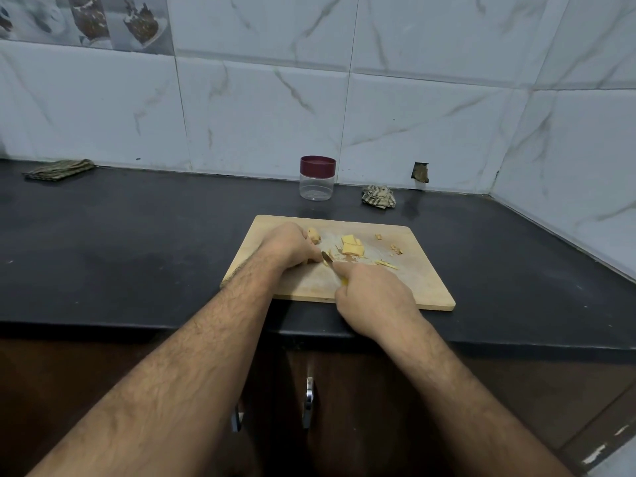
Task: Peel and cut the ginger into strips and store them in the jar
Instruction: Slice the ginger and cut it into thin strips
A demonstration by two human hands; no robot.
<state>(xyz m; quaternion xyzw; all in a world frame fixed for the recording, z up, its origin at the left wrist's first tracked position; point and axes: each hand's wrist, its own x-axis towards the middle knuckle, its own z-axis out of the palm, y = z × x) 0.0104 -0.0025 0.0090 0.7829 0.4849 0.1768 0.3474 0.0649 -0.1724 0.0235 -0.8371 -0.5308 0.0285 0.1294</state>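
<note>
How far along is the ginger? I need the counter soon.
Partly done: peeled slices and a few strips lie on the cutting board. In hand: the left hand steadies a piece while the right hand works the knife. Left: more cutting; the jar stands capped, apparently empty.

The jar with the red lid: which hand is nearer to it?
Left. The left hand rests on the cutting board just below the jar. The right hand, holding the knife, is lower, near the board's front edge.

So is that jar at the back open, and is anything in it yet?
Shut and empty: the jar stands upright with its maroon lid on, and its clear body shows nothing inside.
</note>
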